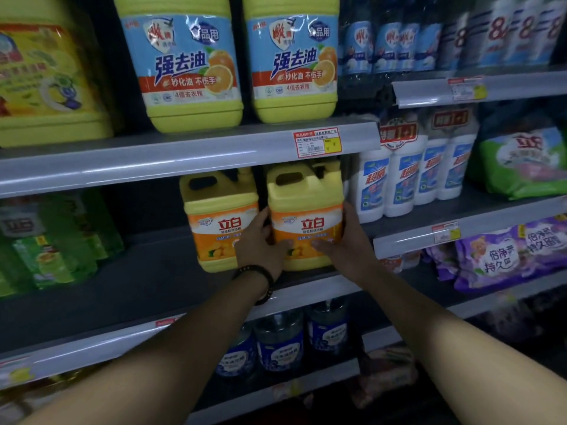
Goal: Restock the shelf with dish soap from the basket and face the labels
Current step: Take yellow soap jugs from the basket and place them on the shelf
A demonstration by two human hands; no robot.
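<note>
I have both hands on one jug of dish soap, my left hand wrapped round its left side and my right hand round its right, fingers curling onto the front of the label. I grip it from both sides because that lets me twist it on its base, and the orange label already looks square to the aisle. The jug stands on the middle shelf, just right of a matching second jug, the two nearly touching so the row reads as one block. To the jug's right sit white bottles, close by but on the neighbouring section. Left of the second jug the shelf is bare and dark as far as the green packs, so I judge more jugs belong there. The basket is out of view. A bead bracelet sits on my left wrist.
</note>
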